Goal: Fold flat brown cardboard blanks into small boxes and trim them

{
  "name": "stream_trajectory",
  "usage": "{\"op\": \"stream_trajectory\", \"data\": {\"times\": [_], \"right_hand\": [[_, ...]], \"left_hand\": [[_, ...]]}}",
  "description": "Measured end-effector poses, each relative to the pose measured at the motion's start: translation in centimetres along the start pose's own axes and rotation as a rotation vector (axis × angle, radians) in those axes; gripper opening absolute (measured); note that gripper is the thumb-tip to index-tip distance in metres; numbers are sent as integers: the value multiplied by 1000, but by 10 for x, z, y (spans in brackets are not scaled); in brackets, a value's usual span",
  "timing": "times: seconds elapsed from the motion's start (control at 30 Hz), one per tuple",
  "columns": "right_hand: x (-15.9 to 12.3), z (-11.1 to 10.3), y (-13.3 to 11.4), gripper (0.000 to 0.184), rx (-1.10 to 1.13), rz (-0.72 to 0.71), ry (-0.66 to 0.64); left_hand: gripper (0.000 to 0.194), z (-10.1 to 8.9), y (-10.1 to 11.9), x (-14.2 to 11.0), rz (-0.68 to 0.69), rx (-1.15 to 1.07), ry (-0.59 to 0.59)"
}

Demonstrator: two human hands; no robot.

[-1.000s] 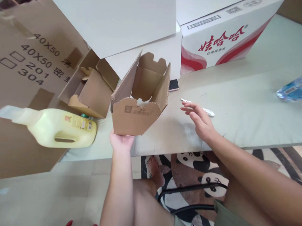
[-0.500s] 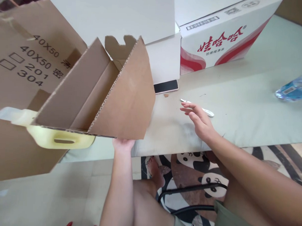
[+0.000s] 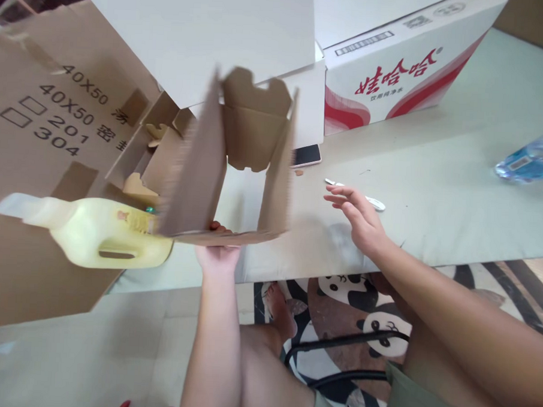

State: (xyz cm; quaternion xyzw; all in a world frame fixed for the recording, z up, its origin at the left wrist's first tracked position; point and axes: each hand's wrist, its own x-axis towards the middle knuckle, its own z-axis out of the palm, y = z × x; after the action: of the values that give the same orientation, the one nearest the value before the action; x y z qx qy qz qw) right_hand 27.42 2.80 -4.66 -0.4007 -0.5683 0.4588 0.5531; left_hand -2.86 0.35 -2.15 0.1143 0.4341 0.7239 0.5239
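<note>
The box (image 3: pixel 252 133) has swung round, stretching lengthwise from the left grip (image 3: pixel 217 256) clasping its near edge; the right grip (image 3: pixel 357 218), outstretched, empty, is right of it.

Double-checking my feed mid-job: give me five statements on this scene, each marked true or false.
1. The left hand holds the open brown box. True.
2. The right hand grips that box too. False: it is apart from the box, near the white cutter.
3. The phone is partly hidden behind the held box. True.
4. The yellow jug is right of the held box. False: it is left.
5. The blue-labelled bottle is at far right. True.
</note>
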Motion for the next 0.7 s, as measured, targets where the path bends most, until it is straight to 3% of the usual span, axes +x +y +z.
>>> {"op": "stream_trajectory", "data": {"times": [0.1, 0.23, 0.43, 0.6, 0.7], "right_hand": [[-1, -1, 3, 42, 24, -28, 67], [-1, -1, 6, 41, 7, -13, 81], [1, 3, 8, 30, 7, 23, 61], [-1, 3, 7, 41, -8, 100, 47], [0, 3, 7, 45, -54, 54, 90]], "left_hand": [[28, 5, -8, -1, 204, 83, 108], [21, 14, -20, -9, 476, 220, 98], [25, 16, -27, -15, 482, 264, -20], [22, 14, -30, -13, 479, 331, -72], [15, 15, -30, -14, 498, 372, -100]]}}
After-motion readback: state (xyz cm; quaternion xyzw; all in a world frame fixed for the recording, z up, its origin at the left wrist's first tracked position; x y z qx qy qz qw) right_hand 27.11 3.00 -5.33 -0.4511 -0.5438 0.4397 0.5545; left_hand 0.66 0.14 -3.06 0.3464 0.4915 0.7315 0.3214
